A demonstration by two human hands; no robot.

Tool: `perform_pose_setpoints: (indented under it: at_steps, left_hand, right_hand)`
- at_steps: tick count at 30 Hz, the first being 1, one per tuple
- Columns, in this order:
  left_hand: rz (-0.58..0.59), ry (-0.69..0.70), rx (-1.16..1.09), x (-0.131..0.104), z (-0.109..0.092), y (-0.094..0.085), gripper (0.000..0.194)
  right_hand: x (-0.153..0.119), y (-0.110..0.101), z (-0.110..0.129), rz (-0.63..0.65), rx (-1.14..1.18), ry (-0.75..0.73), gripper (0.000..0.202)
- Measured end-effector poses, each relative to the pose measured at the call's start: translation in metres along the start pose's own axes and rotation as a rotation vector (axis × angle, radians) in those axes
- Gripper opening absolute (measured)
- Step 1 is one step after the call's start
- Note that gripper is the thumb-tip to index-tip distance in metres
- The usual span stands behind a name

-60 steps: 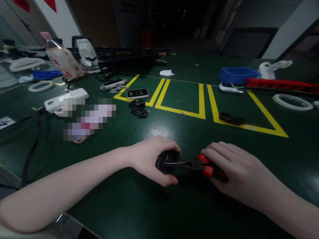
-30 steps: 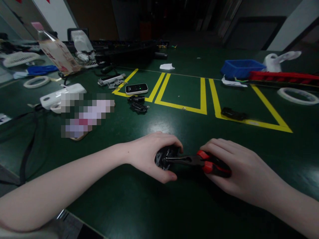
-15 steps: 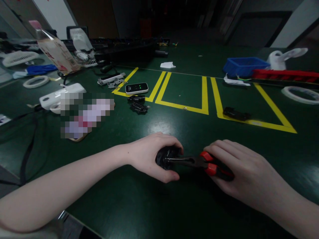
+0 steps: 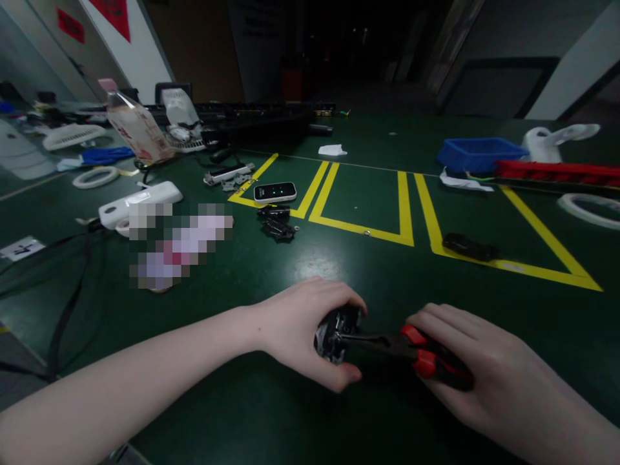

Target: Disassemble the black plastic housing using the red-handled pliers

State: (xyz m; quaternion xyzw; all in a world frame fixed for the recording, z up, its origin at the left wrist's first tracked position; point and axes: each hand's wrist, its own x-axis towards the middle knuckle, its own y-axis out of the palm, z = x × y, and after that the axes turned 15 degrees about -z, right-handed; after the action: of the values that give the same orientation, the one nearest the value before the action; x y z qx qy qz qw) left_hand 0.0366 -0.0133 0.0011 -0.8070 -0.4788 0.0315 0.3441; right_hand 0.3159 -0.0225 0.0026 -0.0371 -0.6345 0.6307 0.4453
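The work looks to be in its middle. The left hand (image 4: 303, 326) is closed around a small black part (image 4: 336, 334) and pins it against the green table (image 4: 271, 400), near the front edge, while the right hand (image 4: 472, 368) is clenched on the red-and-black handles of a pair of pliers (image 4: 404, 349). The pliers' nose reaches into the part — whether it bites on a pin or a clip inside cannot be told in the dim light. The part appears whole, so whatever is being pulled or bent seems not yet free. More black pieces (image 4: 277, 223) lie loose beside a yellow-taped box, and another black piece (image 4: 469, 246) lies on the tape farther right. The only container is a blue bin (image 4: 477, 155) far right — its contents are hidden by its wall.
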Motion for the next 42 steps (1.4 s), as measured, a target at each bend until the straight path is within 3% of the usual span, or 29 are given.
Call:
perform_pose_setpoints:
  at_steps: [3,6,18,26,36,42]
  left_hand:
    - [0.024,0.013,-0.031,0.002,0.003,-0.001,0.057]
    - [0.033,0.019,-0.065,0.003,0.006,-0.001,0.058]
    - [-0.013,0.069,-0.076,0.002,0.011,0.000,0.065]
    - [0.015,0.076,-0.079,0.002,0.013,0.000,0.055]
    - [-0.040,0.073,-0.137,0.001,0.011,-0.001,0.069]
    - [-0.028,0.003,-0.187,0.000,0.006,-0.003,0.065]
  right_hand:
    - [0.001,0.000,-0.002,-0.121,-0.085,-0.145,0.029]
    - [-0.002,0.002,-0.003,-0.144,-0.137,-0.212,0.031]
    - [-0.021,0.013,-0.026,0.006,-0.088,-0.053,0.029]
    - [-0.002,0.005,-0.010,-0.151,-0.176,-0.251,0.027]
    - [-0.012,0.006,-0.023,0.043,-0.032,-0.049,0.027]
    - [-0.007,0.001,-0.013,-0.003,-0.014,-0.018,0.025]
